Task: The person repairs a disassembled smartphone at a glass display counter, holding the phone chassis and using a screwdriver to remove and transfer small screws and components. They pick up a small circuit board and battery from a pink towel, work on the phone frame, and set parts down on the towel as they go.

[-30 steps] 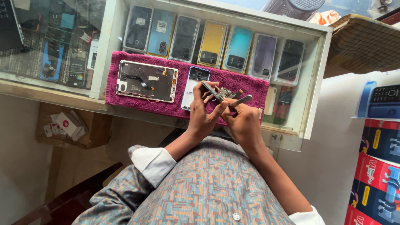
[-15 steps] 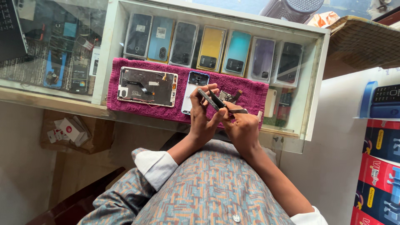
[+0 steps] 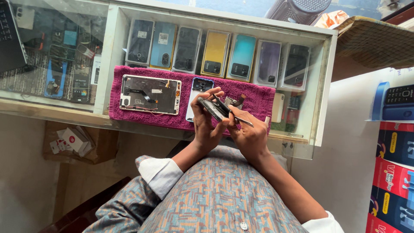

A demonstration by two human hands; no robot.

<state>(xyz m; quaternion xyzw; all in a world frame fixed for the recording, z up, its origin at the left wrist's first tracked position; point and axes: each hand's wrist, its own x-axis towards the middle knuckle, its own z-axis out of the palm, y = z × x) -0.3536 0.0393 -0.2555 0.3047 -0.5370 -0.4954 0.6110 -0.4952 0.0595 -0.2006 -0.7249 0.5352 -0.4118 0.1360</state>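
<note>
Magenta towel covers glass display counter.

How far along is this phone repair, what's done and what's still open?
Done: one opened phone lies on the magenta towel with its insides exposed, and a white back cover lies beside it. In hand: the left hand holds a dark phone part while the right hand works tweezers at it. Left: everything remains apart, nothing reassembled.
</note>
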